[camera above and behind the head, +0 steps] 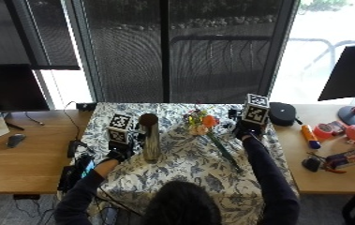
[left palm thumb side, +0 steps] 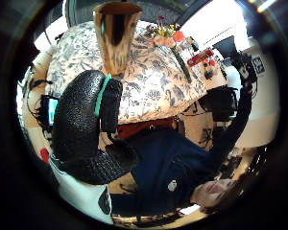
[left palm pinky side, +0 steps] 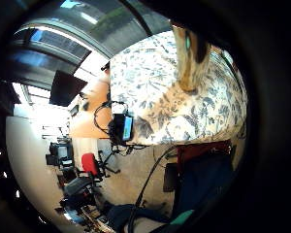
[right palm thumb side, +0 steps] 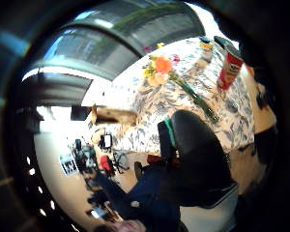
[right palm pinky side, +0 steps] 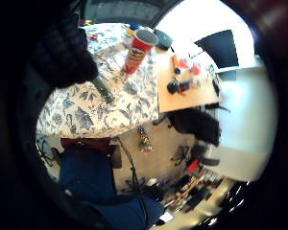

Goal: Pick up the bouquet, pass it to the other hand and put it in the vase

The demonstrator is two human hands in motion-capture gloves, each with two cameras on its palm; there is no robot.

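The bouquet (camera above and behind the head: 211, 136) lies flat on the floral tablecloth (camera above and behind the head: 183, 173), right of centre. Its blossoms (camera above and behind the head: 200, 123) point to the far side; its green stems (camera above and behind the head: 225, 152) run toward the near right. The long axis is therefore a diagonal from far-left to near-right. Nothing holds the bouquet.

The vase (camera above and behind the head: 150, 137), a tall metallic cylinder, stands upright to the left of the bouquet, apart from it, mouth open and empty.

The right hand (camera above and behind the head: 250, 130) is just right of the blossom end, over the cloth, near the upper stems but not touching them. Its palm views show the stems passing close below curled glove fingers (right palm pinky side: 62, 50) that hold nothing. The left hand (camera above and behind the head: 120, 151) is at the left of the vase, near its base, with fingers (left palm thumb side: 84, 127) curled inward on nothing; contact with the vase cannot be confirmed.

Judgement: the right hand is the nearer hand for the pick-up. The grasp should cross the stems at right angles to the diagonal axis, below the blossoms. The transfer then runs leftward, toward the hand stationed beside the vase.

A red crisp tube (right palm pinky side: 137, 50) stands on the cloth's right side.
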